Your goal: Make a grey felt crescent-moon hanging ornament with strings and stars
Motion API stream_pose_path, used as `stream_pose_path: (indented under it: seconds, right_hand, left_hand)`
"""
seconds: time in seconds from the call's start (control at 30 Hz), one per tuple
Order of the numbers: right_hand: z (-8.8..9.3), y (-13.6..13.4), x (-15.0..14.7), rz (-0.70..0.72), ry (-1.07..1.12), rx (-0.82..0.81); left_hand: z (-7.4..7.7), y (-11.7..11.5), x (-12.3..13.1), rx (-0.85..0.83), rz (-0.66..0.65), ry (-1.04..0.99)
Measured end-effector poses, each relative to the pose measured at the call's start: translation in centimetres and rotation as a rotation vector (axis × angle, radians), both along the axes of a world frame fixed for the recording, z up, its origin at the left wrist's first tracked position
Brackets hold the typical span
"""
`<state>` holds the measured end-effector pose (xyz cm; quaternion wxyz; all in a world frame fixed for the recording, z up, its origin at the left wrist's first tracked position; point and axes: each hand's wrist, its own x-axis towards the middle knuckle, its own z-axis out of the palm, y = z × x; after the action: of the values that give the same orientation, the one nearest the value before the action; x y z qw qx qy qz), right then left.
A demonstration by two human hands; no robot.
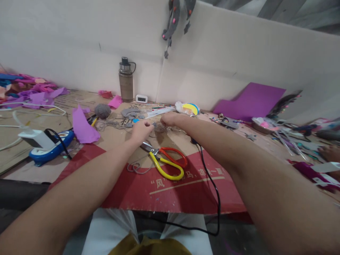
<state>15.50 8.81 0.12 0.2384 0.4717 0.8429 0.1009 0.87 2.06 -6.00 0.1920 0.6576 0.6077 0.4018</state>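
My left hand (142,130) is closed in a pinch over the middle of the table, with a small grey bit at its fingertips too small to name. My right hand (168,119) is closed with its fingers pointing down, over a see-through crinkled heap (162,128); what it grips, if anything, is hidden. Below both hands lies a pair of scissors (166,161) with one red and one yellow handle, blades toward my left hand. A loose loop of grey yarn (139,168) lies beside the scissors. Grey cut pieces (130,113) lie behind my left hand.
A grey yarn ball (102,111), a water bottle (125,79) and a small white clock (141,98) stand at the back. At left sits a blue power strip (39,154). A black cable (218,198) hangs over the front edge. Another person's hand (330,154) shows at far right.
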Motion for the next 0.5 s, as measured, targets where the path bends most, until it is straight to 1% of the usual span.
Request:
stream_pose_path:
  seconds: [0.13, 0.23, 0.4, 0.5]
  right_hand:
    - [-0.6, 0.1, -0.2, 0.050, -0.012, 0.015]
    - [-1.0, -0.4, 0.6, 0.082, 0.006, 0.053]
    - [0.0, -1.7, 2.6, 0.084, 0.080, 0.138]
    - [0.3, -1.7, 2.8, 0.076, 0.114, 0.158]
  left_hand:
    - [-0.3, 0.1, 0.2, 0.015, 0.013, 0.029]
    - [-0.4, 0.1, 0.1, 0.015, 0.011, 0.033]
    - [-0.3, 0.1, 0.0, 0.010, -0.003, 0.023]
    - [-0.2, 0.1, 0.0, 0.006, -0.005, 0.026]
